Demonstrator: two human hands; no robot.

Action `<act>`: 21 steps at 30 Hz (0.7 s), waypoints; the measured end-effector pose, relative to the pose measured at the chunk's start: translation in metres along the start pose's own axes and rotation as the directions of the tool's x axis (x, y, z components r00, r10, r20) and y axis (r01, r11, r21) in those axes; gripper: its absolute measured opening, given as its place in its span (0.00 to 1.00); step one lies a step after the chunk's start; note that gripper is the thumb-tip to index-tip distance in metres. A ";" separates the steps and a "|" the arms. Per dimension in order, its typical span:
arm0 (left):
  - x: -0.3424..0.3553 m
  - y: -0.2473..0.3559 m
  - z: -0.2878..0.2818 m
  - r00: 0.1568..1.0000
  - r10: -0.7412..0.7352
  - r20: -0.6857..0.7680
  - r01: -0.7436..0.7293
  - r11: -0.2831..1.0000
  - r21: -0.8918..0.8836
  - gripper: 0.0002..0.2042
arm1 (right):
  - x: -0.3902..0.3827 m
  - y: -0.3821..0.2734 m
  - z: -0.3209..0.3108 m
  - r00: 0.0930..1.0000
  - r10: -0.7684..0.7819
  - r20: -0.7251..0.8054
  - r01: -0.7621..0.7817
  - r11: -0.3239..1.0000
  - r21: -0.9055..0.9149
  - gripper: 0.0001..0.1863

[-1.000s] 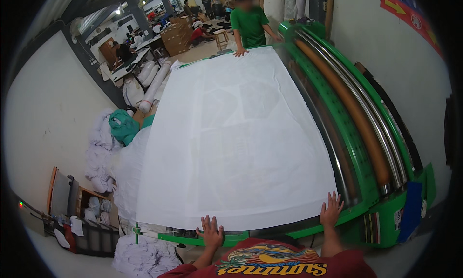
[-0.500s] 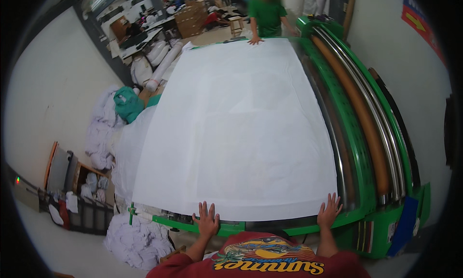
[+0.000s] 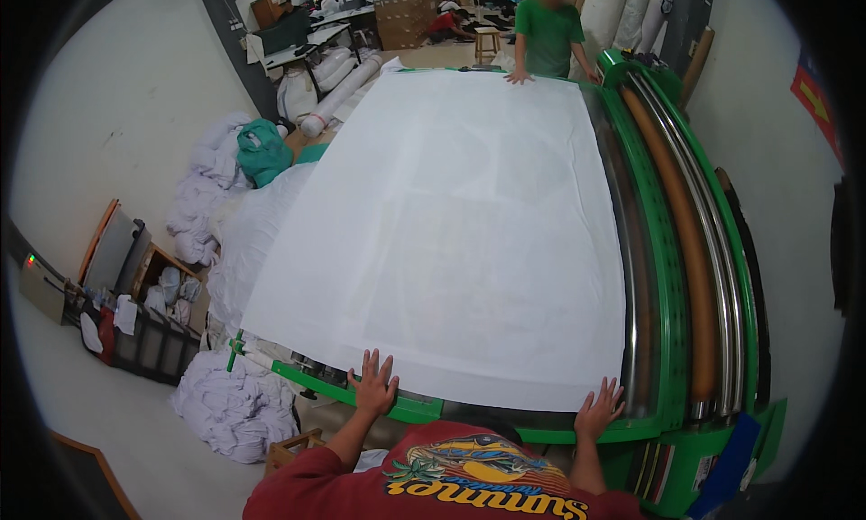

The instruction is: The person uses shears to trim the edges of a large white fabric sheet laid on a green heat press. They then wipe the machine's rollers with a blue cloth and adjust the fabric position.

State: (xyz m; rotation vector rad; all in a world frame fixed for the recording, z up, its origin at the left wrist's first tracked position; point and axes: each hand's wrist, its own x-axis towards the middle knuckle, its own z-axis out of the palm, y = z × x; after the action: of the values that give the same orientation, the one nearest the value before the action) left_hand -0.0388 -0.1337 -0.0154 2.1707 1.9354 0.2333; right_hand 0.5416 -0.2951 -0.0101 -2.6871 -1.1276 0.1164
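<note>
While pressed flat, left hand [image 3: 374, 389], right hand [image 3: 598, 410], fingers spread, gripping nothing, on white sheet [image 3: 451, 231] edge

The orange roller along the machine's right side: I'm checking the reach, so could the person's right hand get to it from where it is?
Probably yes. The right hand lies flat on the white sheet's near edge, and the orange roller's near end sits just beyond, with only green rails between.

A large white rectangular fabric sheet [image 3: 451, 231] lies spread flat and smooth, stretching far away from the fingers; its near hem runs just beyond the fingertips of both flat, spread hands.
</note>
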 end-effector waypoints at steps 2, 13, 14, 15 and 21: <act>0.000 0.000 -0.001 0.998 0.034 -0.054 -0.035 0.999 -0.016 0.34 | 0.000 -0.001 -0.001 1.000 -0.022 -0.020 0.022 1.000 -0.020 0.34; -0.002 0.001 -0.003 0.999 -0.029 -0.018 0.027 0.997 -0.066 0.35 | -0.003 -0.002 -0.008 1.000 0.013 0.013 -0.014 1.000 0.016 0.34; -0.001 0.003 -0.003 0.997 0.021 -0.071 -0.025 0.998 -0.062 0.35 | -0.003 -0.001 -0.008 1.000 -0.015 -0.025 0.015 1.000 0.026 0.34; -0.001 0.004 -0.004 0.998 0.015 -0.053 -0.018 0.998 -0.054 0.35 | -0.003 -0.001 -0.008 1.000 -0.013 -0.026 0.014 0.999 0.031 0.34; 0.001 0.006 -0.007 1.000 -0.005 -0.016 0.004 1.000 -0.026 0.34 | -0.004 0.003 -0.003 0.997 -0.037 -0.069 0.039 0.999 0.026 0.36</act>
State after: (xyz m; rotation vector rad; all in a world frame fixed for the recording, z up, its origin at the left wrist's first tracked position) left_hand -0.0349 -0.1333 -0.0076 2.1544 1.9351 0.2748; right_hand 0.5411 -0.3001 -0.0077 -2.6229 -1.1480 0.0335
